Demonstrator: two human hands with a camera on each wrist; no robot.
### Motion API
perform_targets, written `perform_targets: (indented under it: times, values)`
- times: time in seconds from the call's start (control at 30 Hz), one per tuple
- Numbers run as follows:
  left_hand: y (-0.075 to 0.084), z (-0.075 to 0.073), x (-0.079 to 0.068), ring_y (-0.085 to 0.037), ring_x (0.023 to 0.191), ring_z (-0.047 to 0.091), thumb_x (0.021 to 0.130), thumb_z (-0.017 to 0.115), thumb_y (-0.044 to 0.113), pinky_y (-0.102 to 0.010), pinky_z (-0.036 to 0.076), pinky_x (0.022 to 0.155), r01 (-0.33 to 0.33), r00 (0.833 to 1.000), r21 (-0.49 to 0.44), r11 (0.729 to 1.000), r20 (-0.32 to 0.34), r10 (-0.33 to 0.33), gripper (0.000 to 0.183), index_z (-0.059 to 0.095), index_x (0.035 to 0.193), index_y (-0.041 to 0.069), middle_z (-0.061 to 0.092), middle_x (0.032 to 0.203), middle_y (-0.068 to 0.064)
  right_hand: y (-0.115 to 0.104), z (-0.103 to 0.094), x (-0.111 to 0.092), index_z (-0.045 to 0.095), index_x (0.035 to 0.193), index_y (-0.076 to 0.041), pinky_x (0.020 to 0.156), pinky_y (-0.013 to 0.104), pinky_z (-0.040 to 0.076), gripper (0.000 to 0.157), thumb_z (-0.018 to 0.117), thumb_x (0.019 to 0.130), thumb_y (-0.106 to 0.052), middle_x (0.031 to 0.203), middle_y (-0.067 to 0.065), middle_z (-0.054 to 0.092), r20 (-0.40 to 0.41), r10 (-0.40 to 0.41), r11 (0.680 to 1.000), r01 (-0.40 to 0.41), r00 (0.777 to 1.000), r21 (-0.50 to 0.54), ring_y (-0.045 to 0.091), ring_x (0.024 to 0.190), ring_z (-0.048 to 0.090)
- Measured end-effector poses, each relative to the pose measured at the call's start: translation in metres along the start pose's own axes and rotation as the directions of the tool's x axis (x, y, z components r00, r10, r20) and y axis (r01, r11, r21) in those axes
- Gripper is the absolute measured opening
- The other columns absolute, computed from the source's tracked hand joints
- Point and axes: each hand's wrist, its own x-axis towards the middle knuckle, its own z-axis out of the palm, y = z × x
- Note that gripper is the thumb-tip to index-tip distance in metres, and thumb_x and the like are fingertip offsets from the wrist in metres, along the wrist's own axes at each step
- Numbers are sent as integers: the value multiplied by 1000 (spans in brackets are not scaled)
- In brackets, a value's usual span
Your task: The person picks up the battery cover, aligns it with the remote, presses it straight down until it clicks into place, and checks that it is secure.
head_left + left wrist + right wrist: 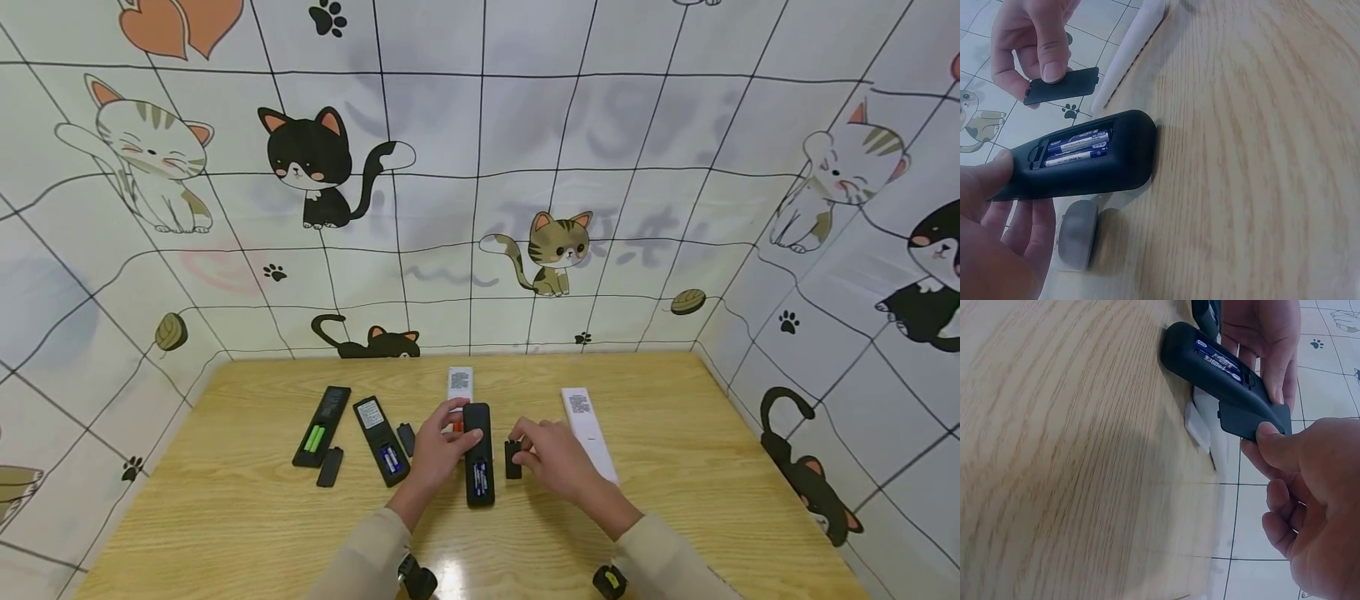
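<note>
My left hand [435, 454] grips a black remote control [477, 429] by its far part, thumb on its upturned back. Two blue-and-white batteries [1077, 147] lie side by side in its open compartment, seen in the left wrist view. To the right of the remote, my right hand [561, 460] pinches a thin black battery cover [513, 460] between thumb and fingers. In the left wrist view this cover is held apart from the remote, its small tabs showing. The right wrist view has the cover [1244, 421] overlapping the remote's edge.
On the left lie a black remote [330, 412] with green batteries, its loose cover [330, 467], another black remote [372, 417] with blue batteries and its cover [406, 438]. A white remote [460, 382] lies behind my left hand, another [588, 429] at the right.
</note>
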Motion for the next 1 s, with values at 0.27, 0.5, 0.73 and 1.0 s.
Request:
perform_targets:
  times: [0.27, 0.5, 0.73, 1.0]
  values:
    - [28, -5, -15, -34, 96, 69, 90, 69, 7, -40, 58, 77, 2, 1000, 13, 1000, 10, -2, 49, 53, 136, 11, 60, 125, -25, -8, 4, 2, 61, 105, -19, 74, 29, 47, 22, 72, 87, -23, 83, -8, 70, 37, 15, 996, -18, 999, 85, 9, 79, 60]
    - [32, -6, -18, -34, 96, 70, 90, 68, 6, -39, 58, 76, -12, 1000, 16, 1000, 15, 12, 46, 54, 133, 11, 61, 123, -25, -19, 9, 6, 63, 107, -16, 66, 21, 47, 21, 71, 88, -20, 85, -3, 71, 68, -46, 989, 36, 997, 142, 8, 77, 63]
    - [32, -5, -17, -36, 94, 70, 90, 67, 5, -42, 58, 76, -31, 999, 7, 999, 28, 31, 46, 53, 134, 9, 61, 123, -27, -25, 14, 9, 61, 108, -17, 67, 22, 46, 23, 72, 87, -20, 85, -4, 70, 60, -68, 989, 60, 996, 137, 10, 79, 61]
    - [32, -5, -16, -34, 93, 71, 91, 67, 5, -41, 58, 75, -34, 999, 17, 999, 25, 34, 45, 54, 133, 10, 61, 122, -26, -29, 16, 10, 60, 105, -20, 77, 31, 46, 23, 73, 86, -23, 84, -10, 66, 55, -59, 994, 54, 997, 94, 7, 79, 57]
